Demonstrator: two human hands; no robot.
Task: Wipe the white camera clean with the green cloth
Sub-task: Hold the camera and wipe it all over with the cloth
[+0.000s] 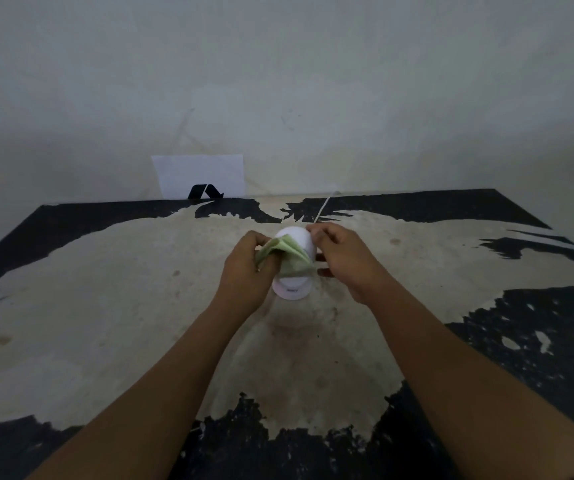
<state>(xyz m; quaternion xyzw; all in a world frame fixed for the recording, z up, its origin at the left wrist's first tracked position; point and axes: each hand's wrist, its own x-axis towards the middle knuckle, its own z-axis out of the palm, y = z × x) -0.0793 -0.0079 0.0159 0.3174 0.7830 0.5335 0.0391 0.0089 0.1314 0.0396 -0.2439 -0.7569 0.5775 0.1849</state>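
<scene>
The white camera [294, 287], a round head on a short base, stands upright in the middle of the table. A green cloth [284, 254] is draped over its front and left side. My left hand [247, 268] clutches the cloth's bunched left part against the camera. My right hand [342, 259] holds the camera from the right, thumb and fingertips at the top of its head. A thin white cable [323, 207] runs from behind the camera toward the wall.
The table [105, 289] has a worn top, pale in the centre with black patches near its edges. A white paper with a black logo [199, 178] leans against the wall behind the table's far edge.
</scene>
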